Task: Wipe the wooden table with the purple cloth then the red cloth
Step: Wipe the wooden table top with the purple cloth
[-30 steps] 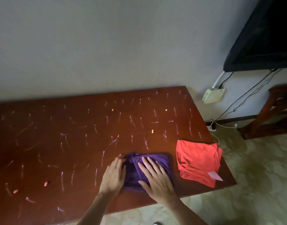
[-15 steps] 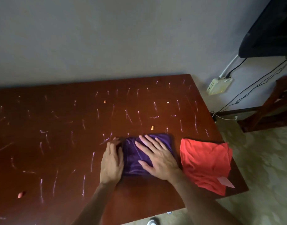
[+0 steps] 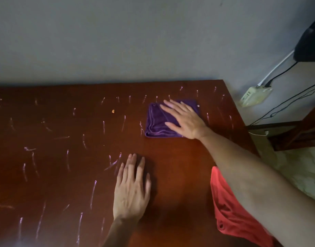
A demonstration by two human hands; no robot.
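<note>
2 hands, 2 cloths

This looks like a room in a home. A reddish wooden table stands against a plain grey wall. Right of the table, a white power strip hangs with black cables, beside dark wooden furniture on a pale patterned floor.
</note>
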